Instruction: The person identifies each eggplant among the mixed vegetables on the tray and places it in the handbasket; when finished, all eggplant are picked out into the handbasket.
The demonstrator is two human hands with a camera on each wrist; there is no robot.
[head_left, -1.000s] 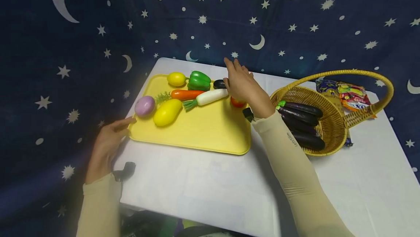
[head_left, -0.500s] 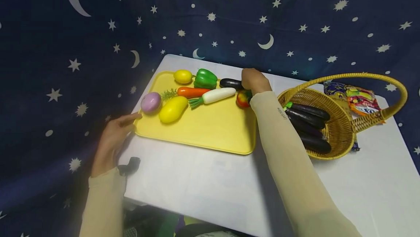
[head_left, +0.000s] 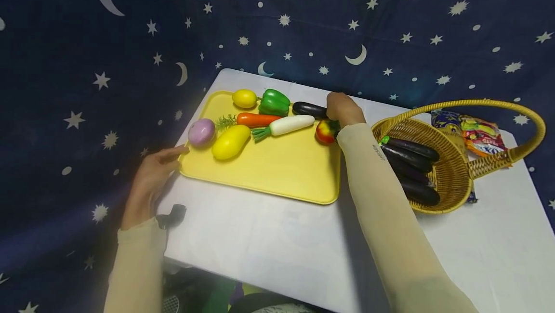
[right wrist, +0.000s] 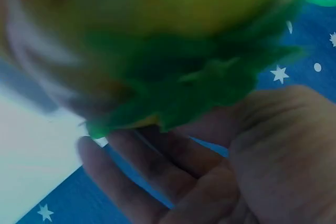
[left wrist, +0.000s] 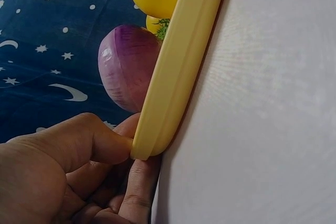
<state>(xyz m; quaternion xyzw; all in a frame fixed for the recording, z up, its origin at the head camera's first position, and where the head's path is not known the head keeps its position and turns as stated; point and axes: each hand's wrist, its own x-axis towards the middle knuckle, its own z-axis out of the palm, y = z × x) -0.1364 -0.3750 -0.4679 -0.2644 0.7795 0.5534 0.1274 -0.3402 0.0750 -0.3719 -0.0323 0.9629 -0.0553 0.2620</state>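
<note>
My left hand point(head_left: 153, 176) holds the near left corner of a yellow tray point(head_left: 269, 178); in the left wrist view the thumb point(left wrist: 110, 142) lies on its rim and fingers reach underneath. Beside that corner sits a purple onion point(head_left: 201, 133). At the tray's far right corner my right hand point(head_left: 345, 110) has curled fingers, with the rim partly hidden. Near it are a dark eggplant point(head_left: 309, 109) and a red-and-yellow fruit point(head_left: 326, 132) whose green leafy cap point(right wrist: 205, 87) covers much of the grip in the right wrist view.
The tray also bears a mango point(head_left: 231, 142), lemon point(head_left: 244, 98), green pepper point(head_left: 274, 102), carrot point(head_left: 257, 120) and white radish point(head_left: 291, 124). A wicker basket point(head_left: 455, 192) of eggplants stands right of my right forearm, with snack packets point(head_left: 482, 136) behind it. Starry cloth point(head_left: 277, 38) hangs behind.
My right hand has gone from outstretched above the fruit to curled at the tray's far right corner. The left hand stays at its corner. The head view has shifted slightly.
</note>
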